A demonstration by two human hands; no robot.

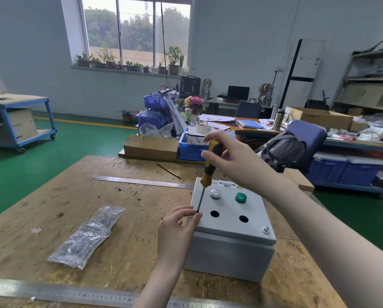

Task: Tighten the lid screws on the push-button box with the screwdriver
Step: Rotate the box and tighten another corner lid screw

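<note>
Screwdriver point(209, 165) in right hand point(232, 161), left hand point(177, 227) steadying shaft; grey box point(230, 232).

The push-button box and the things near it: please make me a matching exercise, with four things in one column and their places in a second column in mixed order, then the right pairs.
Things:
1. green button
2. screwdriver
3. plastic bag
4. lid screw

Places:
A. on the table, left of the push-button box
B. near right corner of the lid
C. on the lid, right of the white button
D. in the right hand, tip by the left hand fingers

Pairs: 1-C, 2-D, 3-A, 4-B
</note>
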